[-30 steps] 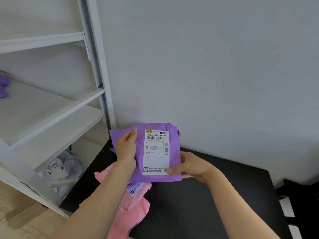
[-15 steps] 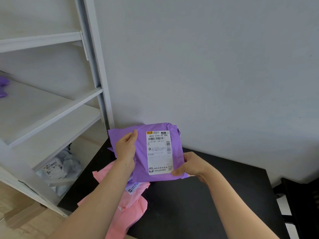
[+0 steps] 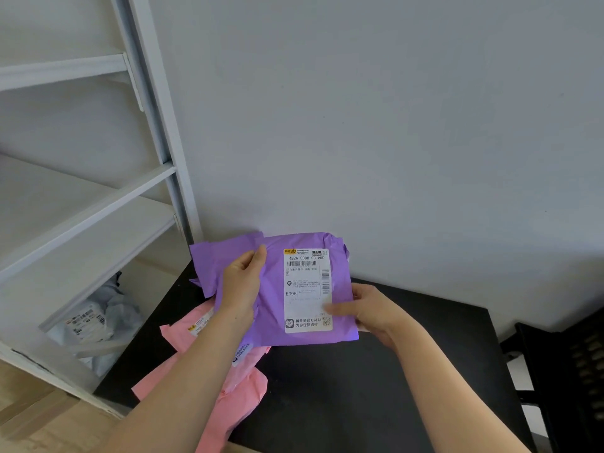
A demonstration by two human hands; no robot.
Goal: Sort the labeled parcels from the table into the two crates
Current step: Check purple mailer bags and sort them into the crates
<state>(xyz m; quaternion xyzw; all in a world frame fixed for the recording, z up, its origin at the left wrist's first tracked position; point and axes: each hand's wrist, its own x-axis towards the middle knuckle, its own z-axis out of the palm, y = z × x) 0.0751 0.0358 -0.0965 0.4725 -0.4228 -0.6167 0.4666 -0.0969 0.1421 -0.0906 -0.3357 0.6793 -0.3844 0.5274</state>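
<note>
A purple parcel with a white shipping label marked E008 is held up above the black table, label facing me. My left hand grips its left part, thumb on the front. My right hand pinches the lower right edge, thumb lying on the label. Under the parcel, pink parcels with labels lie on the table's left side. A dark crate shows at the right edge.
A white shelf unit stands to the left against the wall. Grey labelled parcels lie on its lowest level. A plain wall is behind the table. Wooden floor shows at the bottom left.
The purple parcel has shifted slightly right in both hands, and my right thumb has slid further onto the label. A pink parcel's label is newly uncovered below it.
</note>
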